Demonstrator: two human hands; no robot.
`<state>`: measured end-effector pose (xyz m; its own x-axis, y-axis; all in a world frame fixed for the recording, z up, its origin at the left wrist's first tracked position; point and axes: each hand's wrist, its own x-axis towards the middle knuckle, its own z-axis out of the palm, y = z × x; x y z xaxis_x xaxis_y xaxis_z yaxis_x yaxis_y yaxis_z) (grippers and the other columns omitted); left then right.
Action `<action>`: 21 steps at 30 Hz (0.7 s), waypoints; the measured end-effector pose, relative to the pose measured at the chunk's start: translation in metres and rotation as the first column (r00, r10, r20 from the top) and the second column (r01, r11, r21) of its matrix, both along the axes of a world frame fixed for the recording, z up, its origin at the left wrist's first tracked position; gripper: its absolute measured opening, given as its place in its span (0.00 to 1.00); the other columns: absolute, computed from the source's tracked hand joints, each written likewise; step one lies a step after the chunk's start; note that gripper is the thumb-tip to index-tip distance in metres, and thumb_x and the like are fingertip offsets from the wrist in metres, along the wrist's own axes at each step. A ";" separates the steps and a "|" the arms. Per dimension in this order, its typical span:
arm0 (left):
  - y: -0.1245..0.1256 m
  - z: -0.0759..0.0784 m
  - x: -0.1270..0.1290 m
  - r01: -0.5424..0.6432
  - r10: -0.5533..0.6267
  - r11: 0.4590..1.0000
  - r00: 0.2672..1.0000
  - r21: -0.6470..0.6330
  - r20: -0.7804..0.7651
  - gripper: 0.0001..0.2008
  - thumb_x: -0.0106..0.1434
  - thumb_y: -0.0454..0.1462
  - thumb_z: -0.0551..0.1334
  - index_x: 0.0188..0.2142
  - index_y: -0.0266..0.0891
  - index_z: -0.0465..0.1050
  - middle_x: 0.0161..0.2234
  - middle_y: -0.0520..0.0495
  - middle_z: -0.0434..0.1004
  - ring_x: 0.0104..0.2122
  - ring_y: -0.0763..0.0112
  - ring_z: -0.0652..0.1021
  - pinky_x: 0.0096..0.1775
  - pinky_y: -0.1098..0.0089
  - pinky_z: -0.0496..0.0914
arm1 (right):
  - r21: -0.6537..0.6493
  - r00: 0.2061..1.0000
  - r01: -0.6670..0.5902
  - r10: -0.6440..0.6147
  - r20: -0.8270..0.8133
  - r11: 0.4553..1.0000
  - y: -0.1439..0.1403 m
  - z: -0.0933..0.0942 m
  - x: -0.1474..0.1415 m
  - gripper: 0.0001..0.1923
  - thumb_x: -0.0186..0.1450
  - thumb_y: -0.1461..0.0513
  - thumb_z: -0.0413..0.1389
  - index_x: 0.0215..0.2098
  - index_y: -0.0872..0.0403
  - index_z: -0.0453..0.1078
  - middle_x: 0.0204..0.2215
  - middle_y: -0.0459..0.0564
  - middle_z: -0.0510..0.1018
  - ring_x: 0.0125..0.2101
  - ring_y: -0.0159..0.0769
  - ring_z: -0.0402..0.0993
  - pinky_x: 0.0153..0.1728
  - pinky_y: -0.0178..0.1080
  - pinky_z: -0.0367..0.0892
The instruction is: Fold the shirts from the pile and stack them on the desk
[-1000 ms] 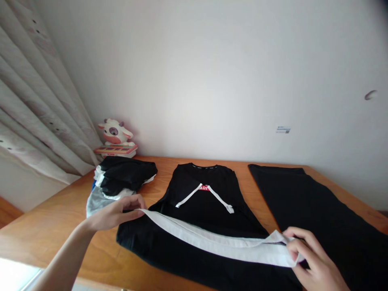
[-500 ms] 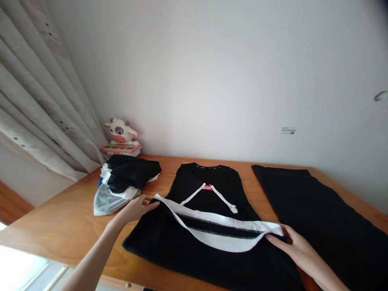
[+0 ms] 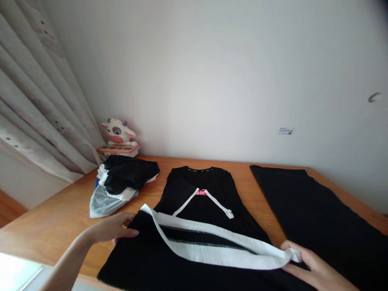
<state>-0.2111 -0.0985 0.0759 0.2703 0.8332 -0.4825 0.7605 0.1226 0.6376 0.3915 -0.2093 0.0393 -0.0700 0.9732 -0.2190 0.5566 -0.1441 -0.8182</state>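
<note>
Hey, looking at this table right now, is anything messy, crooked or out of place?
Mostly tidy. The clothes pile at the table's far left is rumpled, layers sticking out unevenly. The black shirt's white-banded hem lies skewed between the left hand and right hand. Nothing looks spilled or damaged.

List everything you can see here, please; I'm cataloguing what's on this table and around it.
shirt: 1, black with white bands and a small red patch, flat on the middle of the table, hem end folded up
pile of clothes: 1, black, white, grey and a bit of blue, back left of the table
black cloth: 1, spread flat on the right side of the table
cow toy: 1, white and pink, back left corner by the wall
table: 1, orange-brown wood
curtain: 1, pale, at left
wall: white, with a small sticker
left hand: on the shirt's left edge
right hand: at the white band's right end
</note>
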 end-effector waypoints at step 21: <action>0.031 -0.026 0.047 0.033 -0.044 0.924 0.999 0.381 0.019 0.19 0.62 0.53 0.62 0.36 0.39 0.75 0.32 0.51 0.76 0.34 0.64 0.75 0.38 0.68 0.67 | -0.014 0.986 0.164 -0.164 0.028 0.986 0.020 -0.022 -0.032 0.35 0.57 0.39 0.60 0.54 0.50 0.76 0.55 0.51 0.80 0.61 0.52 0.70 0.63 0.45 0.63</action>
<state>-0.1642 -0.0678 0.0496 0.3144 0.9413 -0.1233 0.7419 -0.1626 0.6505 0.3594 -0.1895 0.0177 0.0967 0.9673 -0.2343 0.5462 -0.2484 -0.8000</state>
